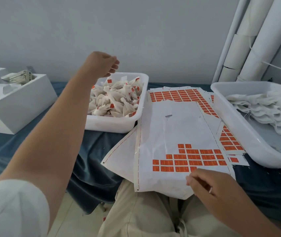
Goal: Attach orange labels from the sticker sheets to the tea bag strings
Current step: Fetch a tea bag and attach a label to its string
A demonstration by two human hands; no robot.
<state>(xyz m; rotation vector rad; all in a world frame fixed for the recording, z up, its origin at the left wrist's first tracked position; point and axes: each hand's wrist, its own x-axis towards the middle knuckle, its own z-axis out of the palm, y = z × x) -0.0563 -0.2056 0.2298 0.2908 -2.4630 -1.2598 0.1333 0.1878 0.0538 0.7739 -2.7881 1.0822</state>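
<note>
Fingers of left hand (102, 64) curl above tray (111, 124), hold unclear; right hand (210, 185) pinches sticker sheet (179, 129) edge.

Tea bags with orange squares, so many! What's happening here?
A person is labelling tea bags. The left hand hovers over the tub of labelled tea bags; whether its grip holds anything is unclear. The right hand is at the near edge of the sticker sheet, beside the orange labels left on it. A tray of unlabelled bags sits on the right.
</note>
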